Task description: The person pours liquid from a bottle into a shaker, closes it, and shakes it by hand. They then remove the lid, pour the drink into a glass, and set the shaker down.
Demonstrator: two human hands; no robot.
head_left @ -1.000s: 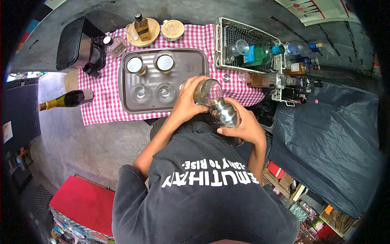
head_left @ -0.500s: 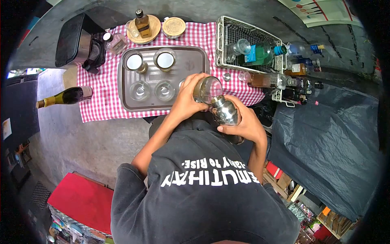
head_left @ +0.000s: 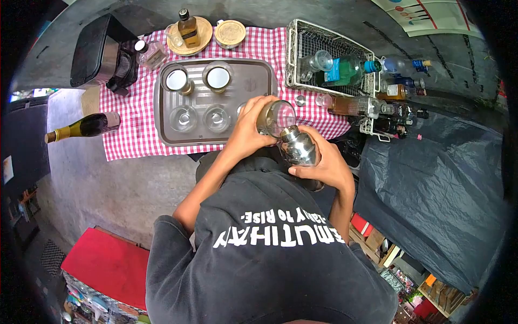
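My left hand (head_left: 252, 125) is wrapped round a clear drinking glass (head_left: 280, 114), held tilted over the tray's right front corner. In my right hand (head_left: 326, 161) is a metal cocktail shaker (head_left: 298, 148), tipped so that its mouth sits right at the glass rim. On the brown tray (head_left: 157, 102) stand two glasses (head_left: 176, 80) (head_left: 218, 79) with pale foamy tops at the back, and two clear glasses (head_left: 184, 118) (head_left: 217, 118) at the front. Another glass rim is partly hidden behind my left hand.
A wire basket (head_left: 291, 54) of bottles stands at the right, more bottles (head_left: 396, 89) beside it. A small metal cap (head_left: 300, 100) lies on the checked cloth (head_left: 132, 129). At the left are a dark bottle (head_left: 86, 127) and a black machine (head_left: 96, 51); a whisky bottle (head_left: 188, 32) stands behind.
The view has shifted slightly. Both hands keep their hold on the glass and the tilted shaker, almost unmoved.
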